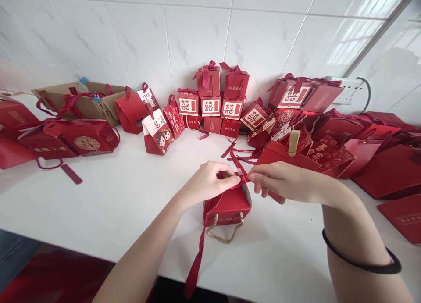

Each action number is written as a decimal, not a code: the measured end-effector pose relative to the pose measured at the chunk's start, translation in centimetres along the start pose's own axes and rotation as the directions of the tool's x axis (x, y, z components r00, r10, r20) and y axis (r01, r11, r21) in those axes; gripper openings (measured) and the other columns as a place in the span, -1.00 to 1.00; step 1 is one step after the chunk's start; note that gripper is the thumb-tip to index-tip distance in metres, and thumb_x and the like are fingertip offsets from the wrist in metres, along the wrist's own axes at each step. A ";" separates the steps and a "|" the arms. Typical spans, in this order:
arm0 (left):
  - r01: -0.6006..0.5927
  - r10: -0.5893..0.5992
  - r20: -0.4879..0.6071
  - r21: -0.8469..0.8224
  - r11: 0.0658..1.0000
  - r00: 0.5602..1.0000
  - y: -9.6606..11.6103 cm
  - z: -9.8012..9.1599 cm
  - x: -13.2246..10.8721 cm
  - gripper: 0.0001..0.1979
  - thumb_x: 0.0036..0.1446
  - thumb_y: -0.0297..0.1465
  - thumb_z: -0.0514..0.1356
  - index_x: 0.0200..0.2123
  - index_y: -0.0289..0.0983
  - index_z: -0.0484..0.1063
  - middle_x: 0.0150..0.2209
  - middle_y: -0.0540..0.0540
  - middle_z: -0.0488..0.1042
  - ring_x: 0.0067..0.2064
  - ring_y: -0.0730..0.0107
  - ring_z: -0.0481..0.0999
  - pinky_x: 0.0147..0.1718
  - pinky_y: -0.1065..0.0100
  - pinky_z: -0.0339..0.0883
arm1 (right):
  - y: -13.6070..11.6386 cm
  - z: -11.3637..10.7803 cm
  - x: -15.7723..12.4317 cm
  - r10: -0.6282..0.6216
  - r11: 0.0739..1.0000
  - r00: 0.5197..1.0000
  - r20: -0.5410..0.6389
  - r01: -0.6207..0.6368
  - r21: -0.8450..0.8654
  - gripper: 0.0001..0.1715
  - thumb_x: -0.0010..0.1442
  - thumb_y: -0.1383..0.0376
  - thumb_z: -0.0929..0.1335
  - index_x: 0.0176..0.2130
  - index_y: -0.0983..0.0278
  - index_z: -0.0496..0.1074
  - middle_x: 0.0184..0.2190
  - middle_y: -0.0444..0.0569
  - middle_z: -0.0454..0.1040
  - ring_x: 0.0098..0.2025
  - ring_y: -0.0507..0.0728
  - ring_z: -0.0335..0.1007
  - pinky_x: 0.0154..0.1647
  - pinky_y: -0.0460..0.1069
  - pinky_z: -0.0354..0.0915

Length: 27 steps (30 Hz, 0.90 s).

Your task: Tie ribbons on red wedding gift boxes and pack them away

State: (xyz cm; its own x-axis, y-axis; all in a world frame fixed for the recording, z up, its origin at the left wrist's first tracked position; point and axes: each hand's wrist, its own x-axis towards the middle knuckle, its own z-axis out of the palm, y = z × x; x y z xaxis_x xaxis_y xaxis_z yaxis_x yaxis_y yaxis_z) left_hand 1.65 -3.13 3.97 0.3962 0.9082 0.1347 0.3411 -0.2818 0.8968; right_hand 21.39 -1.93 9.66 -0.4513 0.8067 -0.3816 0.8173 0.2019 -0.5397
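In front of me a small red gift box [226, 203] stands on the white table, a twisted gold cord handle [225, 239] hanging from its near side. A dark red ribbon [198, 261] runs across its top and down its left side, past the table's front edge. My left hand [213, 179] is closed at the box's top, thumb and fingers pinching the ribbon. From the right, my right hand [276, 180] pinches another stretch of the same ribbon just above the lid. Part of the lid is hidden behind my fingers.
Several red gift boxes [210, 106] are stacked against the tiled wall. More red boxes and bags [329, 154] crowd the right side. On the left are further red boxes [88, 138], a brown cardboard box [108, 101] and a dark red tag [71, 174]. A power strip [350, 90] sits back right.
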 end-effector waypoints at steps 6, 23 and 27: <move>0.012 -0.012 -0.017 0.010 1.000 1.000 -0.1 0.1 -0.2 -0.76 0.11 -0.28 0.14 -0.51 -0.26 0.45 -0.45 -0.01 0.47 -0.38 0.37 0.42 -0.41 0.41 0.21 | 0.0 0.3 1.0 -0.050 0.998 0.999 0.007 0.050 0.045 -0.74 0.20 0.15 0.23 -0.38 0.25 0.35 -0.47 -0.08 0.46 -0.60 0.02 0.37 -0.71 -0.14 0.23; 0.334 -0.368 -0.199 -0.185 0.924 0.908 -1.5 0.4 -7.2 -0.67 0.16 -0.07 0.05 -0.23 -0.21 0.31 -0.23 -0.07 0.42 -0.18 0.27 0.41 -0.15 0.28 0.23 | -0.9 -0.8 -2.0 -0.187 0.629 0.695 -0.694 0.628 0.459 -0.72 0.13 0.14 0.31 -0.51 0.24 0.27 -0.60 -0.15 0.31 -0.65 -0.03 0.24 -0.76 -0.14 0.21; 0.401 -0.410 -0.003 -0.212 0.891 0.912 -1.7 0.4 -8.7 -0.69 0.14 -0.11 0.09 -0.44 -0.25 0.26 -0.53 0.05 0.31 -0.43 0.40 0.33 -0.31 0.34 0.19 | -1.1 -0.8 -2.1 -0.142 0.575 0.627 -0.766 0.682 0.452 -0.73 0.14 0.10 0.29 -0.46 0.21 0.24 -0.53 -0.12 0.30 -0.53 0.03 0.32 -0.73 -0.15 0.24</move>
State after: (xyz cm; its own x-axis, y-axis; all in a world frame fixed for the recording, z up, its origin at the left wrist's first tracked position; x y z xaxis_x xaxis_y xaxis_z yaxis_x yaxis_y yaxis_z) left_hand -2.01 -10.65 1.14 0.2189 0.9447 -0.2440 0.2820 0.1781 0.9427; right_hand 21.68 -3.42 11.63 -0.1248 0.9026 0.4120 0.0003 0.4152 -0.9097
